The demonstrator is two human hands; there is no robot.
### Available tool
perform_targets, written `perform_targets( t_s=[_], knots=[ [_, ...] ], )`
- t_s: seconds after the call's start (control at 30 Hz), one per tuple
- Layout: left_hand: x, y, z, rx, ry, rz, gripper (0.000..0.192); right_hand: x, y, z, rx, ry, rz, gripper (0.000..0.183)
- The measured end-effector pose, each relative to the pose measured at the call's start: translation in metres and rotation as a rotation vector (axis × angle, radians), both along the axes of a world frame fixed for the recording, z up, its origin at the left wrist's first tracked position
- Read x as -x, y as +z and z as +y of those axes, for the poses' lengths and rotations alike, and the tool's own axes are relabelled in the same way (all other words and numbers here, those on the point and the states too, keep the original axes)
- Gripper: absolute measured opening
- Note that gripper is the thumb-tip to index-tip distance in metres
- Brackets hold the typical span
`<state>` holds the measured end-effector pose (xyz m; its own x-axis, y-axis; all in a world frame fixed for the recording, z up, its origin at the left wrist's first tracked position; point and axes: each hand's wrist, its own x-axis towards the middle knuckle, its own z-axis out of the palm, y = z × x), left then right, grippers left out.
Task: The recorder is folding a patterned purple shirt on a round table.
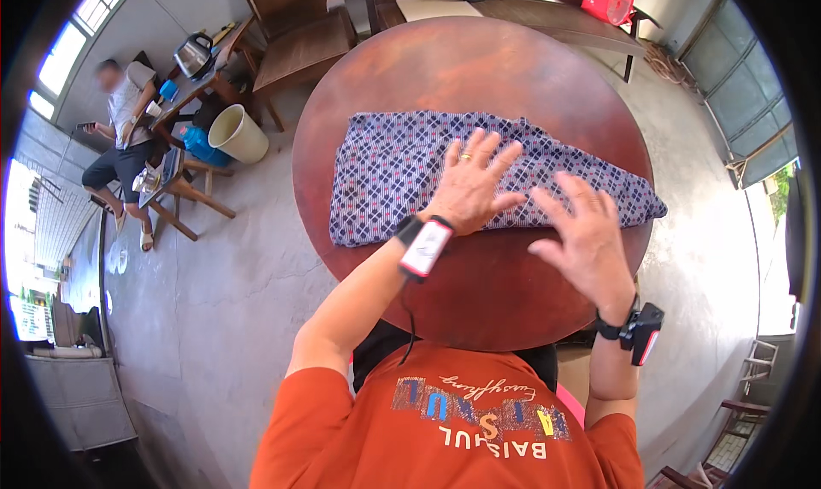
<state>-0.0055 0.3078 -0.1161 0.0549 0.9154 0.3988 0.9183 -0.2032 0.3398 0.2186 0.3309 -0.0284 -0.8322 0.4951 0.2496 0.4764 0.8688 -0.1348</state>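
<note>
A folded patterned cloth (391, 174), blue-grey with dark motifs and small red marks, lies across the round wooden table (474, 290). Its left end is broad, and it tapers to a point at the table's right edge. My left hand (474, 184), with a ring on one finger, is over the middle of the cloth, fingers spread and palm down. Close to the cloth's lower right edge is my right hand (584, 239), its fingers apart and slightly blurred. Neither hand grips anything; whether the palms touch the fabric cannot be made out. Both wrists wear strapped devices.
A wooden bench (545, 14) behind the table bears a red bag (608, 1). At the left, a seated person (131, 117) holds a phone near a side table with an electric kettle (194, 56). A cream bucket (238, 134) and wooden stool (183, 190) stand on the floor.
</note>
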Motion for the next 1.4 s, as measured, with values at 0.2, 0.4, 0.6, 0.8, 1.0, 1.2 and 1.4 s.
perform_targets(
  t_s=[0.2,0.4,0.6,0.8,1.0,1.2,1.4],
  knots=[
    [0.11,0.027,-0.038,-0.27,0.244,-0.375,0.066,-0.045,-0.007,0.031,-0.001,-0.195,0.017,0.063],
    [0.108,-0.025,-0.078,0.081,0.324,-0.186,0.076,-0.142,-0.125,0.113,0.052,-0.78,0.144,0.062],
    [0.102,-0.049,-0.063,0.268,0.394,0.242,0.074,-0.176,-0.185,0.154,0.084,-1.031,0.415,0.091],
    [0.118,-0.047,-0.042,0.323,0.339,0.276,0.075,-0.205,-0.206,0.181,0.429,-1.145,0.662,0.058],
    [0.069,-0.026,-0.016,0.243,0.147,0.227,0.071,-0.208,-0.195,0.183,0.331,-1.063,0.564,0.039],
    [0.123,-0.021,-0.029,0.241,0.167,0.477,0.057,-0.175,-0.172,0.141,-0.201,-0.962,0.355,0.055],
    [0.101,-0.045,-0.036,0.252,0.292,0.187,0.068,-0.091,-0.134,0.074,0.264,-0.665,0.005,0.055]
  ],
)
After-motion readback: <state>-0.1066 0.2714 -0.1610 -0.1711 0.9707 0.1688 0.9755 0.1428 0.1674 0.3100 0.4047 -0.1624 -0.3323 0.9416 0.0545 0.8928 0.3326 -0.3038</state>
